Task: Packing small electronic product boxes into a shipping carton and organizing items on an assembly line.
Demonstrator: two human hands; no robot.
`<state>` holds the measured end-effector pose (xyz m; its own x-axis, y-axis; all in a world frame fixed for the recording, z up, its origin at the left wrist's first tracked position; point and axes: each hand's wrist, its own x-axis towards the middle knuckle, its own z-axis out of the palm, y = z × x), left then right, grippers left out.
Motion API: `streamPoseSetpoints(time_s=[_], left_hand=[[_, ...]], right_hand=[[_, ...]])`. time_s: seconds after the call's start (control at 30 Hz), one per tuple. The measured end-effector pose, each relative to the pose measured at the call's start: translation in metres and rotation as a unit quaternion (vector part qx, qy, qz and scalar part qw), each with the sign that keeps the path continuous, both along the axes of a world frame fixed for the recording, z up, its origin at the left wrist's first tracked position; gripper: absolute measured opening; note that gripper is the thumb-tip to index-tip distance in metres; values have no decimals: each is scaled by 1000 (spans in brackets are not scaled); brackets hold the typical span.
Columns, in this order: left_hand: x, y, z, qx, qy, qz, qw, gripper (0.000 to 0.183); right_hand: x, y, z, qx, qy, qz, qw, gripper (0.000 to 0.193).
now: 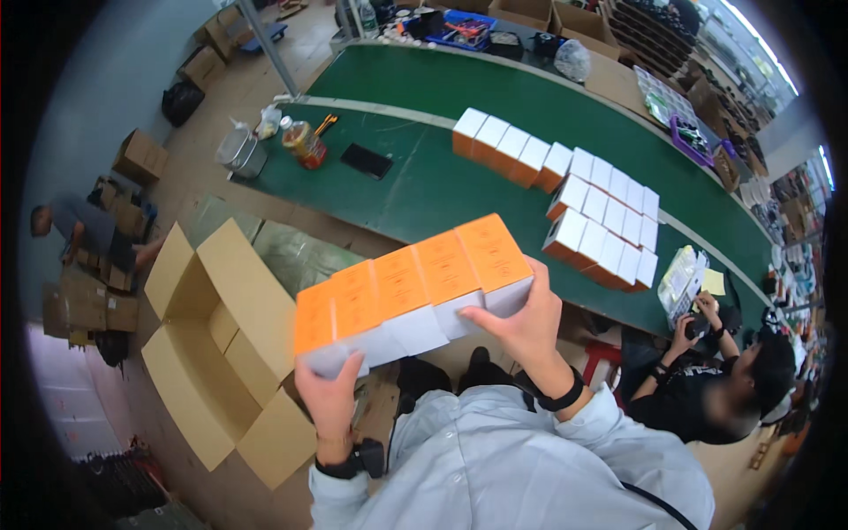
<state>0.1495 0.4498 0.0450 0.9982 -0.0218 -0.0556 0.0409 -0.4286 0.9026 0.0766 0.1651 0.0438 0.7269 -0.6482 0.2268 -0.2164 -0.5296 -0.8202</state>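
Note:
Between my hands I hold a row of several small orange-and-white boxes [402,287], pressed together end to end. Their orange faces point up and the white sides face me. My left hand [329,393] grips the row's left end, thumb on the white side. At the other end, my right hand [530,322] is closed round the last box, its thumb along the white side. The fingers behind the row are hidden. To the left of the row stands an open cardboard carton [221,353], flaps spread, its visible inside bare.
More white-and-orange boxes [601,212] stand in rows on the green workbench [371,230]. A phone [367,162], a drink bottle [303,143] and a clear container [241,152] are on its left part. A co-worker [715,380] sits at the right; another person [88,230] is far left.

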Motion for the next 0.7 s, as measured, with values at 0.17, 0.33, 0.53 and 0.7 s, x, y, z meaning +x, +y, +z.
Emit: streamPoseSetpoints(time_s=[0.17,0.33,0.53,0.7], left_hand=[[77,-105,-21,-77,11,-171,982,57],[196,-205,-85,12,-10,-278,960,65],[315,-305,-167,25,154,-391,907,69],[358,-380,-193,191,263,-474,818,75]], right_hand=[[-9,-70,-25,6,60,-114,992,89],[41,-144,-65,3,179,-190,965,89],[120,-217,-131,46,320,-179,929,93],[120,-241,-192,149,284,-185,929,113]])
